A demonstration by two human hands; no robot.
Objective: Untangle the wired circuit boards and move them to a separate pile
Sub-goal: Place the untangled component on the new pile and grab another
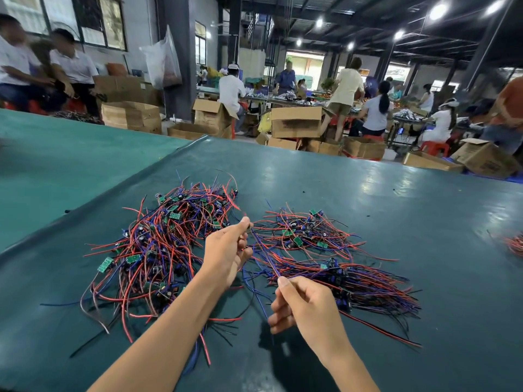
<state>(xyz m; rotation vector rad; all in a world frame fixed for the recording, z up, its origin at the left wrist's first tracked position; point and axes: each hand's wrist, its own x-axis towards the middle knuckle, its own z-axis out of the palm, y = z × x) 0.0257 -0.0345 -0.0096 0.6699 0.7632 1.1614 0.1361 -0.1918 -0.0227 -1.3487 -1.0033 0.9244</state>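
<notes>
Your left hand (227, 251) and right hand (307, 305) each pinch a taut blue wire (264, 251) above the table (396, 207); pull gently so the tangled pile (158, 241) does not snag it.

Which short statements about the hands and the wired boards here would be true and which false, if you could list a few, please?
1. The left hand and right hand both pinch a wire strand stretched between them. True.
2. The largest tangled pile lies right of the right hand. False: it lies left of the left hand.
3. The circuit boards are green. True.
4. The table cover is yellow. False: it is dark green.
</notes>
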